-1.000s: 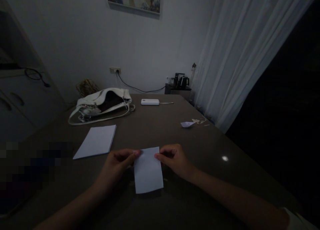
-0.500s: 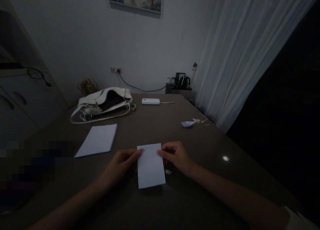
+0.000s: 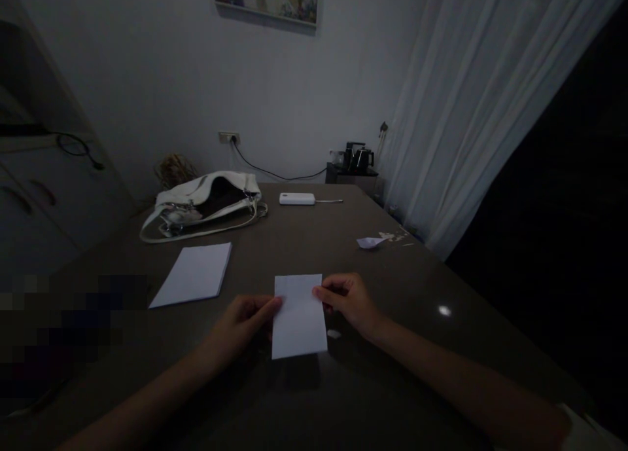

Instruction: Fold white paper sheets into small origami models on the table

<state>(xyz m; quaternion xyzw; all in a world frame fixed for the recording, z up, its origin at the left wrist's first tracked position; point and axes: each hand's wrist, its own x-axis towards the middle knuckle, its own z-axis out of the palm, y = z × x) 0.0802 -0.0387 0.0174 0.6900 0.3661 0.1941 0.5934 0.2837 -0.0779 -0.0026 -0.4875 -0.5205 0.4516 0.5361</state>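
Note:
A small white folded sheet of paper (image 3: pixel 299 317) is held just above the dark table (image 3: pixel 304 248) in front of me. My left hand (image 3: pixel 243 325) pinches its left edge with fingers closed. On the other side my right hand (image 3: pixel 349 300) grips the right edge near the top, fingers curled. A tiny pale scrap (image 3: pixel 333 334) lies on the table just below my right hand.
A stack of white paper (image 3: pixel 193 274) lies to the left. Farther back are a white handbag (image 3: pixel 206 202), a white power bank (image 3: pixel 297 199) with a cable, and a small folded paper piece (image 3: pixel 369 243) with scraps. A curtain (image 3: pixel 471 110) hangs at the right.
Both hands have carried the sheet slightly away from me and to the right. The small scrap under the right hand has come into view.

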